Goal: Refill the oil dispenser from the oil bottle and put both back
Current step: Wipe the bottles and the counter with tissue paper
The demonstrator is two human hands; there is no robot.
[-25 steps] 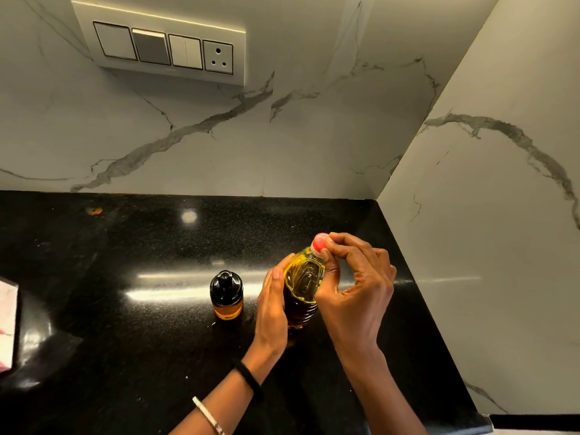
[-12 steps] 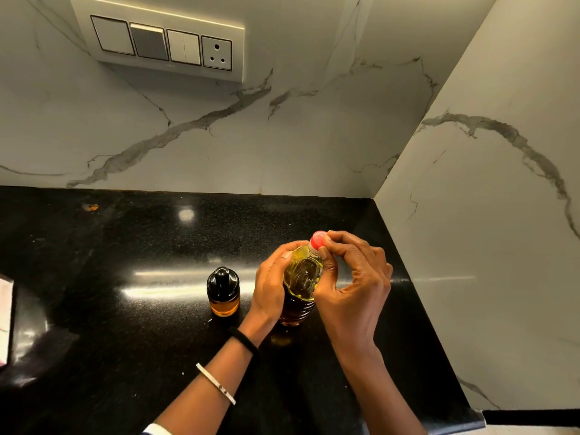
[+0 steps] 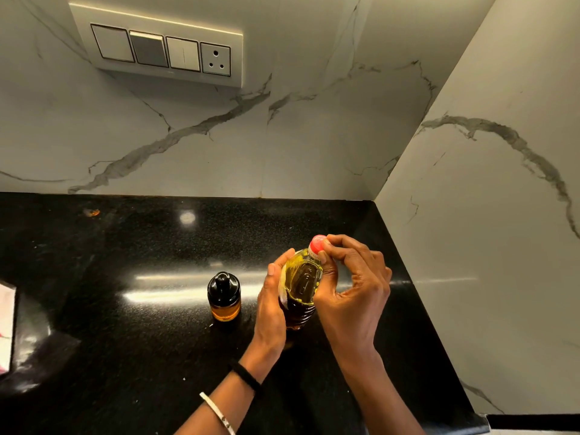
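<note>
A clear plastic oil bottle (image 3: 303, 284) with yellow oil stands on the black counter (image 3: 125, 340), tilted slightly toward the wall. My left hand (image 3: 271, 306) wraps around its body from the left. The thumb and fingers of my right hand (image 3: 351, 284) pinch its red cap (image 3: 317, 241). The oil dispenser (image 3: 223, 296), a small glass bottle with a black top and a little amber oil at its bottom, stands upright just left of my left hand, untouched.
Marble walls meet in a corner behind and to the right of the bottle. A switch and socket panel (image 3: 163, 51) hangs on the back wall. A white and pink object (image 3: 6, 328) lies at the counter's left edge.
My left hand closed more fully around the bottle. My right fingers stay on the red cap with only small shifts. The dispenser has not moved.
</note>
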